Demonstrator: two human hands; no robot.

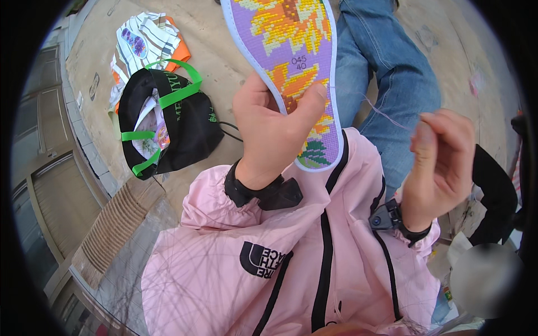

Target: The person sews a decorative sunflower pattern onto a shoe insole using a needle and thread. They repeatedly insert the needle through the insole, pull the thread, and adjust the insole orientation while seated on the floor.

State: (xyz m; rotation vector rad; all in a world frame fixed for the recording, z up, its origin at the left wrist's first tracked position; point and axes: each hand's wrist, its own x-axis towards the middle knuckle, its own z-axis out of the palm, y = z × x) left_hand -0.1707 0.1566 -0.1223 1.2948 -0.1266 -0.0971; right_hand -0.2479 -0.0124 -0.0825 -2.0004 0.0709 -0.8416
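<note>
My left hand (273, 130) grips an embroidered shoe insole (314, 50) by its narrower part, thumb on top and fingers underneath. The insole has a purple ground, yellow and orange stitched flowers, a green leaf near its lower end and a white edge. From its right edge a thin light purple thread (382, 113) runs across to my right hand (443, 162). There the thumb and forefinger are pinched on the thread's end; whether they also hold a needle I cannot make out. Both wrists wear black bands.
A black bag (190, 126) with green handles stands at the left, papers and a patterned piece inside. Beyond it lies a striped cloth (147, 39) with another patterned insole (133, 43) on it. Jeans-covered legs (395, 61) stretch ahead over brown ground sheeting. Ridged cardboard (115, 229) lies lower left.
</note>
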